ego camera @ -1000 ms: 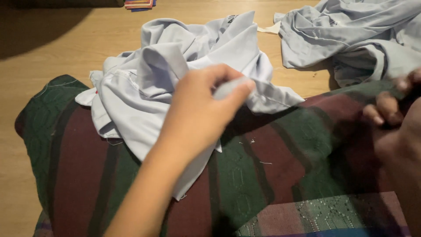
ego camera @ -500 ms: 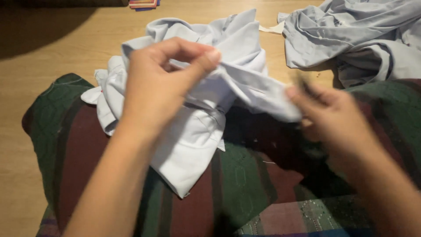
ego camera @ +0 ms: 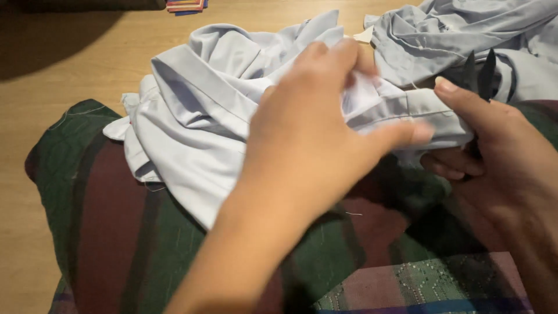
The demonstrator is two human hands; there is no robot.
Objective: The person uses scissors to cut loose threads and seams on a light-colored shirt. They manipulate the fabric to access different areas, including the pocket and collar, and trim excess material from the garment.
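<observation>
- Change since half a second ago: the left hand [ego camera: 314, 134] has shifted right across the shirt [ego camera: 203, 128] and now covers its middle; the right hand [ego camera: 500, 157] has drawn in against the same fold, where before it held the strip out at arm's reach.
- Left hand: fingers closed together, pinching a bunched fold of the shirt, thumb stretched out along the cuff [ego camera: 424, 113].
- Right hand: thumb pressed on the end of the cuff, fingers curled under it; it also holds dark scissors [ego camera: 479, 72], whose two blade tips stand apart above the thumb.
- Shirt: pale blue, crumpled, lying across the lap on the cloth [ego camera: 116, 232], its left part spilling toward the floor [ego camera: 58, 70].
- Cloth: green and maroon plaid, spread over the lap, with a patterned band at lower right.
- Second garment [ego camera: 465, 35]: same pale blue, heaped on the floor at upper right, just beyond the scissors.
- Floor: light wood, shadowed at upper left.
- Coloured stack [ego camera: 186, 6]: small, flat, at the top edge, well apart from the hands.
</observation>
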